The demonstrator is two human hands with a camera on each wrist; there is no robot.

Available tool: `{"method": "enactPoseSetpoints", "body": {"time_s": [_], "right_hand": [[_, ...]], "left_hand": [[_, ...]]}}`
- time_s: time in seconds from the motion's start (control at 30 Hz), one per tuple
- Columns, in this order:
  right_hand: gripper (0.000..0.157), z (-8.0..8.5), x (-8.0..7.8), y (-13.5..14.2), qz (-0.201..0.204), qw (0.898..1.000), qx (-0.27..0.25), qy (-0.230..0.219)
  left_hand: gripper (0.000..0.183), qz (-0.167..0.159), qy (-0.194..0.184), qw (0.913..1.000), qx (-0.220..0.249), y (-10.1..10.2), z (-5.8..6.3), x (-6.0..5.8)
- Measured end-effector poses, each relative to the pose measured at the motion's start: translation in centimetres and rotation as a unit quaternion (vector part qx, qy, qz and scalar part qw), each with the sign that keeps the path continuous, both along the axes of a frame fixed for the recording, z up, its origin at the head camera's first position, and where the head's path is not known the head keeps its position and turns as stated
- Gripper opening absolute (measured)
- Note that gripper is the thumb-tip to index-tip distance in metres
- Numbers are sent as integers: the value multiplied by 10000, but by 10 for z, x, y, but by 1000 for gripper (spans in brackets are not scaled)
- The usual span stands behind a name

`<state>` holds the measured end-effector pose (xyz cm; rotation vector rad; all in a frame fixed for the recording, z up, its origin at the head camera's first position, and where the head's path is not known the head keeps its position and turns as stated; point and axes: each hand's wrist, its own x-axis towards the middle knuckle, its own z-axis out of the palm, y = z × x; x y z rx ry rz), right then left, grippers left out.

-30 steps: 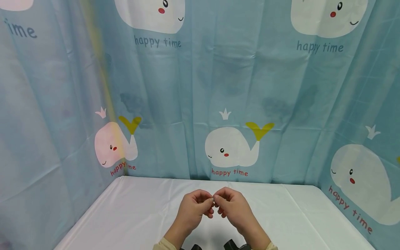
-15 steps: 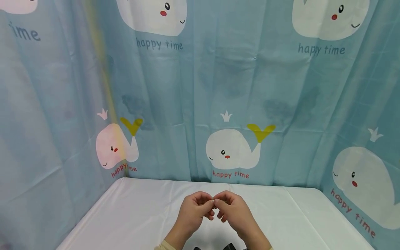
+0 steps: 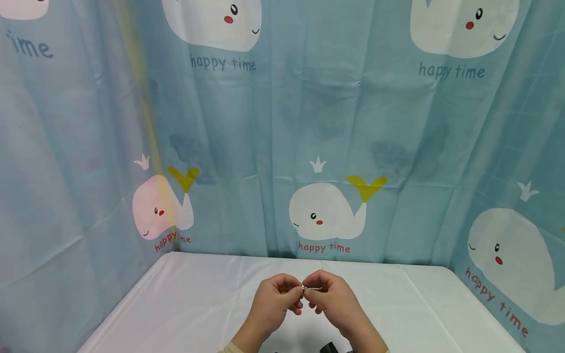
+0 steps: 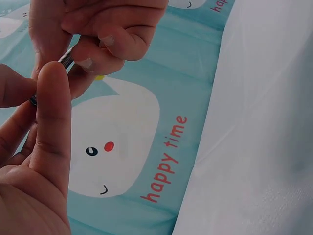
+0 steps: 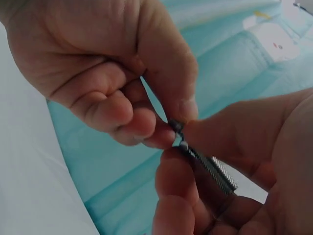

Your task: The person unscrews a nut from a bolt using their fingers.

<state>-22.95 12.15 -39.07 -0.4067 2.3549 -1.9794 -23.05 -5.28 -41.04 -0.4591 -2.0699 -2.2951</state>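
Both hands meet over the front part of the table in the head view, fingertips close together around a small metal bolt (image 3: 313, 288). With thumb and finger, my left hand (image 3: 273, 301) pinches the bolt's head end; the dark head (image 4: 33, 100) shows between those fingers in the left wrist view. My right hand (image 3: 333, 299) pinches the bolt close to that end. Its threaded shaft (image 5: 212, 169) lies along the right hand's fingers in the right wrist view, pointing toward the palm. Fingertips partly cover the head end, so whether a nut sits there I cannot tell.
A white-covered table (image 3: 185, 304) spreads beneath the hands. Behind it and at both sides hangs a blue curtain (image 3: 238, 206) printed with white whales. A black device part (image 3: 328, 348) shows at the bottom edge, near the right forearm.
The bolt's shaft, mostly hidden behind the right fingers before, now shows between the right thumb and fingers. Fingers have shifted slightly; both hands stay together at nearly the same place.
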Motion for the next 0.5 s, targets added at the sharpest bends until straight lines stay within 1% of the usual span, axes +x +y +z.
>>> {"method": "enactPoseSetpoints", "body": {"time_s": [0.1,0.2,0.37,0.5], "right_hand": [[18,1,0,2,77,10000,-47,-28],[22,2,0,2,70,10000,-59,-33],[15,3,0,-1,-17,9999,-28,120],[19,4,0,-2,-49,9999,-135,65]], "left_hand": [[13,46,22,10000,-47,0,0,0],[13,85,50,9999,-94,0,0,1],[11,81,80,9999,-123,-2,1,1],[12,58,77,9999,-114,-2,2,1]]}}
